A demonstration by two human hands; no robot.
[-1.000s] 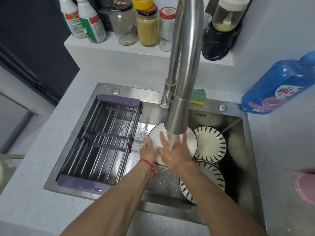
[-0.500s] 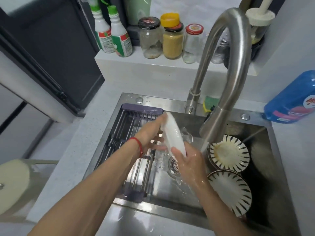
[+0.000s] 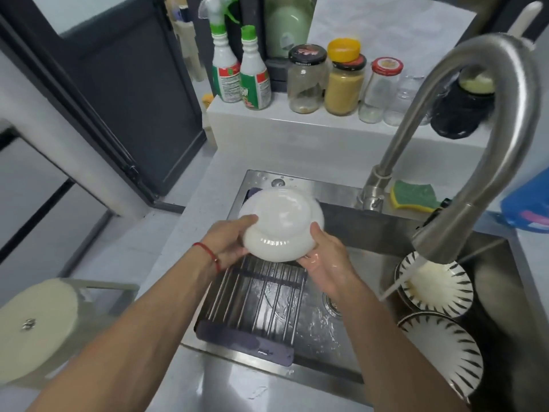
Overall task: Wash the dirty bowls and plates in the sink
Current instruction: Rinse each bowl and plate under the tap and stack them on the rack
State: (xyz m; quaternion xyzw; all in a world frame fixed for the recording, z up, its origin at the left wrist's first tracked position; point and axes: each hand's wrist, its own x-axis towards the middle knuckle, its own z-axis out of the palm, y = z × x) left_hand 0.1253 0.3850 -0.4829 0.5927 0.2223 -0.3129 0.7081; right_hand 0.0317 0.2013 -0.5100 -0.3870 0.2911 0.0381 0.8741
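I hold a white plate (image 3: pixel 280 224) upside down, its base toward me, above the dark drying rack (image 3: pixel 258 295) on the left half of the sink (image 3: pixel 368 224). My left hand (image 3: pixel 230 240) grips the plate's left rim, thumb on top. My wet right hand (image 3: pixel 325 257) holds its right rim from below. Two striped black-and-white dishes lie at the sink's right: one (image 3: pixel 436 285) under the running water, one (image 3: pixel 445 349) nearer me. The steel faucet (image 3: pixel 481 138) arches over them.
A green-yellow sponge (image 3: pixel 414 196) lies behind the sink. Jars (image 3: pixel 344 84) and spray bottles (image 3: pixel 240 69) line the back ledge. A blue detergent bottle (image 3: pixel 525 209) lies at the right. A round pale lid (image 3: pixel 35 325) sits low at the left. The drain (image 3: pixel 331 303) is open.
The white plate has left the water stream and moved left, turning from on edge to face down above the rack. Both hands moved with it. Water now falls on the striped dish.
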